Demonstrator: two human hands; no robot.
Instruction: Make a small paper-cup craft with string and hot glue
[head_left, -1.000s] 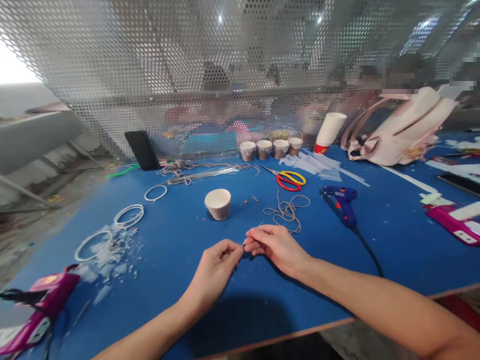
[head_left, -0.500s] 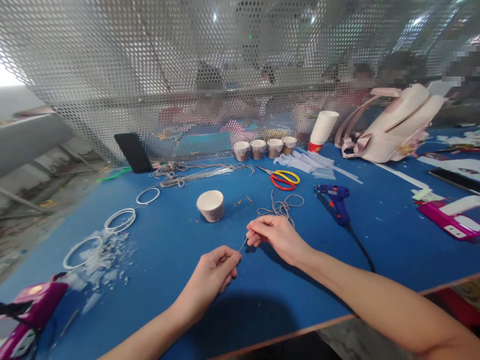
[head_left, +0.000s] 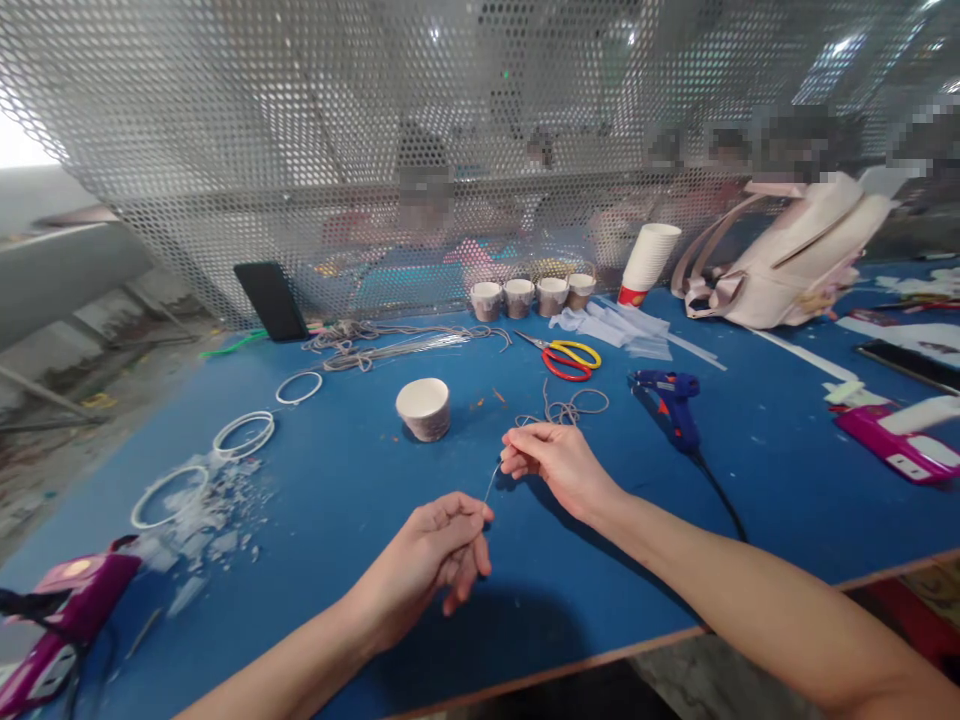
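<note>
Head view: a blue table (head_left: 322,480) fills the lower frame, backed by a perforated metal screen (head_left: 300,120) across the top. Blurred figures sit behind the screen; nothing of them can be made out. A pale bag (head_left: 795,260) lies at upper right. Two pink tools show, both cut off by the frame: one at lower left (head_left: 60,610), one at right edge (head_left: 900,450). One blue glue gun (head_left: 675,400) lies right of centre, with one pair of red-and-yellow scissors (head_left: 566,358) above it. Four small cups (head_left: 529,297) stand in a row at the screen, a fifth cup (head_left: 424,408) alone at centre, beside a stack of paper cups (head_left: 649,262). Four white rings (head_left: 244,433) lie at left among pale scraps.

At lower centre, the left hand (head_left: 431,560) pinches the lower end of a thin wire (head_left: 492,483); the right hand (head_left: 559,465), just up and right, pinches the upper end. The wire spans the short gap between them, faint and hard to trace. A loose grey cord (head_left: 570,408) lies just beyond the right hand.
</note>
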